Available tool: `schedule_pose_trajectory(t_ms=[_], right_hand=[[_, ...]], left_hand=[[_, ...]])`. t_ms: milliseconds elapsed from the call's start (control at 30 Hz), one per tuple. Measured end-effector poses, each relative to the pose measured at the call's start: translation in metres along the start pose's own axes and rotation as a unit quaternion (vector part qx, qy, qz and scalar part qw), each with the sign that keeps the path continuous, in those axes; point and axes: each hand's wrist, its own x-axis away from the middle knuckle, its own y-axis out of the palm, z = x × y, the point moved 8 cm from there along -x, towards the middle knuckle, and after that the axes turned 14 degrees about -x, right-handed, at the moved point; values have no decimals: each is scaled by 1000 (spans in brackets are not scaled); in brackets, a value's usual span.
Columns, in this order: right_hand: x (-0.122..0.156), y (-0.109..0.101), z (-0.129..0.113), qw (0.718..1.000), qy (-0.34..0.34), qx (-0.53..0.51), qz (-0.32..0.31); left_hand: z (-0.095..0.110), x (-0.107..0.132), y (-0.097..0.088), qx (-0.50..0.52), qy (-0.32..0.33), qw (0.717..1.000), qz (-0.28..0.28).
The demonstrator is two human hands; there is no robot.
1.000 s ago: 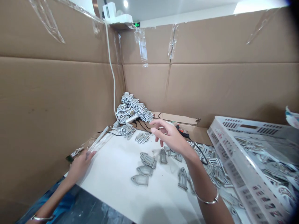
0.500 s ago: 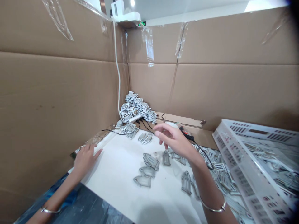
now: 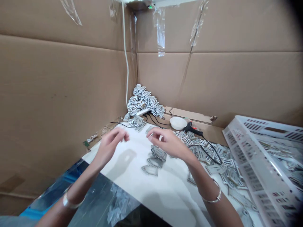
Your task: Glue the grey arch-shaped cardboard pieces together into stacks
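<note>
My left hand point(image 3: 113, 143) is raised over the left side of the white work surface point(image 3: 134, 186), its fingers loosely curled and slightly blurred, with nothing visible in them. Facing it, my right hand point(image 3: 168, 141) hovers above the middle, thumb and fingers bent with a gap between them and no object showing. Just below the right hand lies a small overlapping group of grey metal plates point(image 3: 158, 153), pointed at one end with slots cut through. One more such plate point(image 3: 150, 170) rests flat at the near end of that group. Another plate point(image 3: 191, 178) is partly hidden by my right forearm.
Many similar plates are piled point(image 3: 144, 101) in the far corner. Loose ones point(image 3: 214, 154) spread on the right beside a white plastic crate point(image 3: 246, 167) holding more. A white bowl point(image 3: 178, 123) and a black corded tool point(image 3: 193, 129) sit at the back. Cardboard walls point(image 3: 213, 82) enclose the surface.
My left hand has lifted off the left edge and moved right and up, towards my right hand. My right hand stays raised near the middle. The camera view has tilted down.
</note>
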Motion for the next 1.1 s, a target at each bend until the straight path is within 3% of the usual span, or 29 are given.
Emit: schedule_pose_trajectory(t_ms=[133,233,300,367,467,567,633,700,800,867,933,967,1033,1100], right_hand=[[-6,46,8,998,-4,-40,-53],[-8,70,15,990,15,-120,-78],[-7,89,18,974,27,-196,-111],[-4,112,20,944,35,-285,-164],[10,157,25,874,81,-380,-291],[37,192,34,828,159,-298,-447],[47,195,40,829,168,-188,-499],[45,182,40,847,139,-104,-503],[24,136,46,904,107,22,-413],[3,84,57,942,105,202,-247],[-6,31,63,938,125,313,-82],[-6,12,66,934,139,328,-31],[-3,-8,77,933,167,319,4],[4,-9,92,933,198,301,-22]], left_hand=[[104,-80,41,94,178,979,-4],[178,-111,81,75,291,954,-23],[215,-120,103,27,328,944,-21],[244,-121,122,-37,360,932,-31],[271,-114,140,-127,407,903,-52],[281,-109,139,-161,438,883,-53],[279,-107,130,-158,447,879,-47],[268,-104,115,-140,448,882,-42],[234,-101,92,-100,419,902,-31],[195,-98,83,-77,373,924,-40],[147,-91,87,-70,323,940,-85],[120,-85,93,-75,293,946,-119],[68,-69,104,-91,237,950,-179],[22,-45,113,-123,192,946,-231]])
